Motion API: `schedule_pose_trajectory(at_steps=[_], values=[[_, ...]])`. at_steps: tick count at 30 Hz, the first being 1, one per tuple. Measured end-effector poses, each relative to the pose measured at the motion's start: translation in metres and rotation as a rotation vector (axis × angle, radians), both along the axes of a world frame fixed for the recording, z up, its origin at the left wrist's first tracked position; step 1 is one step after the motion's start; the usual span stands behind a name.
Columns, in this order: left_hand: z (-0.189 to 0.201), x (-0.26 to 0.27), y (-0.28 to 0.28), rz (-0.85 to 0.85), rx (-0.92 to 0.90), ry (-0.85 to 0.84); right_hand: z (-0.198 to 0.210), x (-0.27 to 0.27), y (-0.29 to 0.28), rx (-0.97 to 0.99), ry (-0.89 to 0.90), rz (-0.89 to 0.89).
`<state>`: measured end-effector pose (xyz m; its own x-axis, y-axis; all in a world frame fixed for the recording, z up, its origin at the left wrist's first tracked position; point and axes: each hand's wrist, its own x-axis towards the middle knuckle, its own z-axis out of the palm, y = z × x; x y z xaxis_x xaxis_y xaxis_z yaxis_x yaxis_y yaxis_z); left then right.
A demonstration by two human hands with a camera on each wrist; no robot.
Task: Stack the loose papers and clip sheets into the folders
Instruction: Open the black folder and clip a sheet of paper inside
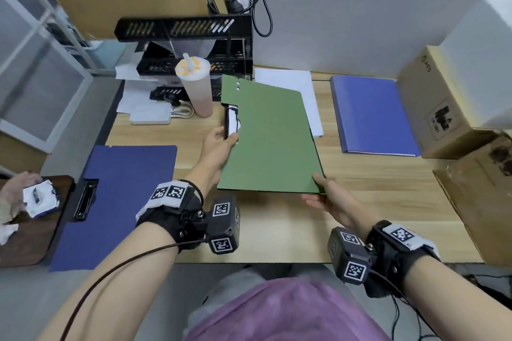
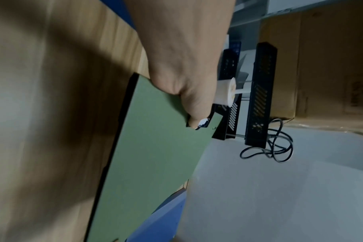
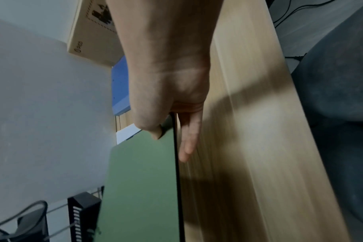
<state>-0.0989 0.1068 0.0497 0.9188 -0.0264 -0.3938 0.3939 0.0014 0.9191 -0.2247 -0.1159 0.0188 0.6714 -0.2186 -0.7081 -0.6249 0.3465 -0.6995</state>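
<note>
A green clip folder (image 1: 271, 141) is held above the wooden desk (image 1: 360, 202), tilted. My left hand (image 1: 221, 141) grips its left edge at the black clip (image 1: 230, 122), thumb on the clip in the left wrist view (image 2: 194, 121). My right hand (image 1: 324, 196) pinches the near right corner, thumb on top and fingers (image 3: 186, 147) beneath the green folder (image 3: 139, 180). White loose papers (image 1: 302, 91) lie on the desk behind the folder. A dark blue clipboard folder (image 1: 116, 202) lies at the left, a lighter blue folder (image 1: 371, 113) at the right.
A drink cup with straw (image 1: 196, 86) stands just left of the green folder. Behind it is a black tiered tray rack (image 1: 194, 47) with papers. Cardboard boxes (image 1: 440, 102) sit at the right, a brown board with crumpled tissue (image 1: 30, 202) at the far left.
</note>
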Motion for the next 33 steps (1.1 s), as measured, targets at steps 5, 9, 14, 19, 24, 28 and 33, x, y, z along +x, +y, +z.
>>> schedule_pose_trajectory(at_steps=[5,9,14,19,24,28,33], values=[[-0.012,0.005,-0.036,-0.101,-0.012,0.056,-0.008,0.004,-0.034,0.021,0.001,-0.157],[-0.01,0.023,-0.068,-0.242,-0.027,0.084,-0.015,0.007,-0.064,0.026,-0.005,-0.254],[0.003,0.048,-0.136,-0.448,0.037,0.088,-0.015,0.017,-0.132,-0.011,0.008,-0.37],[-0.02,0.064,-0.22,-0.454,0.092,0.153,-0.021,0.029,-0.209,0.022,0.075,-0.471],[-0.068,0.062,-0.294,-0.226,0.13,0.334,-0.05,0.036,-0.262,0.149,0.142,-0.61],[-0.092,0.06,-0.326,-0.152,0.184,0.324,-0.067,0.037,-0.281,0.334,0.239,-0.636],[-0.104,0.065,-0.337,-0.101,0.344,0.23,-0.082,0.047,-0.29,0.324,0.254,-0.479]])
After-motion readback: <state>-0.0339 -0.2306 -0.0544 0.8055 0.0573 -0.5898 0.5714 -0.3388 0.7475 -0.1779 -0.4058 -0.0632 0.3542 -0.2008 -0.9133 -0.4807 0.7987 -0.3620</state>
